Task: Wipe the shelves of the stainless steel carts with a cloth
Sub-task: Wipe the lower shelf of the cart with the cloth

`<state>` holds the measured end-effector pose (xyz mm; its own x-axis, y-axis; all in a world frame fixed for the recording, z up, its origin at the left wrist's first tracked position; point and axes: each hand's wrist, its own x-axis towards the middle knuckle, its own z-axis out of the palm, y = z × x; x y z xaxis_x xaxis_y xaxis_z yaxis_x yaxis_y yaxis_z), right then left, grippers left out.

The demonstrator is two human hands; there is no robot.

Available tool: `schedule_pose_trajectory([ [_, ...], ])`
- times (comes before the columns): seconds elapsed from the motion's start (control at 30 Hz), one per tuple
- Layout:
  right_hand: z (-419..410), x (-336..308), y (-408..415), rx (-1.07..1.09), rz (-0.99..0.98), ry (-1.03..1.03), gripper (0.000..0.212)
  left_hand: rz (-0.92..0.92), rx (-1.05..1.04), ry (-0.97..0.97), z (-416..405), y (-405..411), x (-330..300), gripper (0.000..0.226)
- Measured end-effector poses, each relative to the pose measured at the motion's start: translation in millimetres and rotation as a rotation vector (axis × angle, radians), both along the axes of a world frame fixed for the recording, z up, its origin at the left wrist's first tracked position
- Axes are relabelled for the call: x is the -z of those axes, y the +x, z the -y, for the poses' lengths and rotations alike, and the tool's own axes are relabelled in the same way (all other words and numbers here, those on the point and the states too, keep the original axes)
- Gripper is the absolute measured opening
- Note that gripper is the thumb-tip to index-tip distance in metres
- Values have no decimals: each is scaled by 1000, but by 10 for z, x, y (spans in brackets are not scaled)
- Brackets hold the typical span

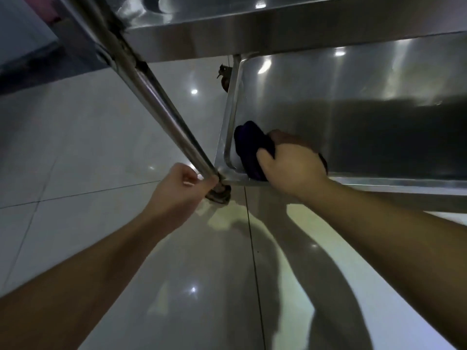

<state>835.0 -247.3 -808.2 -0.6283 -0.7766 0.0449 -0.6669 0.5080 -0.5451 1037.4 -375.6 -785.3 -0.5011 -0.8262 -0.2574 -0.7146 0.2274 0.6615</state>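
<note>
A stainless steel cart fills the upper right of the head view. Its bottom shelf (353,84) is a shallow tray with a raised rim. My right hand (290,161) grips a dark purple cloth (249,147) and holds it down in the shelf's near left corner. My left hand (182,184) is curled round the foot of the cart's upright post (151,89), just above the near caster (219,194). An upper shelf (252,26) hangs over the bottom one.
Glossy light grey floor tiles (88,147) spread to the left and below, carrying reflections and the shadows of my arms. A second caster (225,77) shows at the far left corner of the cart. A dark edge runs along the top left.
</note>
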Motion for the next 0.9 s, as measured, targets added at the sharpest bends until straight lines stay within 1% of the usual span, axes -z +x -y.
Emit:
schedule_pose_trajectory([
  [0.07,90,97,151,-99,-8,-7,31,-167,-28,35,121,-87,7,41],
  [0.13,164,173,270,-232,4,10,28,-356,-23,119,215,-222,-16,40],
  [0.17,200,213,316,-279,8,16,27,-434,-10,147,250,-293,-32,34],
  [0.23,277,310,349,-312,21,36,27,-567,24,166,294,-417,-83,12],
  [0.27,333,359,339,-312,32,71,33,-619,15,185,299,-462,-110,8],
  [0.37,553,420,214,-334,70,199,57,-668,-82,205,290,-555,-95,28],
  [0.43,730,421,127,-341,66,233,63,-695,-112,204,268,-584,-61,33],
  [0.53,1051,421,33,-297,25,224,62,-727,-83,144,266,-587,-28,34],
  [0.6,1282,394,-40,-246,1,207,59,-734,-78,112,270,-591,-16,32],
  [0.7,1496,345,-196,-175,16,203,58,-729,-112,107,267,-615,-17,28],
  [0.8,1452,348,-393,-87,18,195,59,-761,-142,151,266,-635,-39,31],
  [0.9,1101,357,-708,46,30,183,62,-752,-155,146,261,-647,-41,29],
])
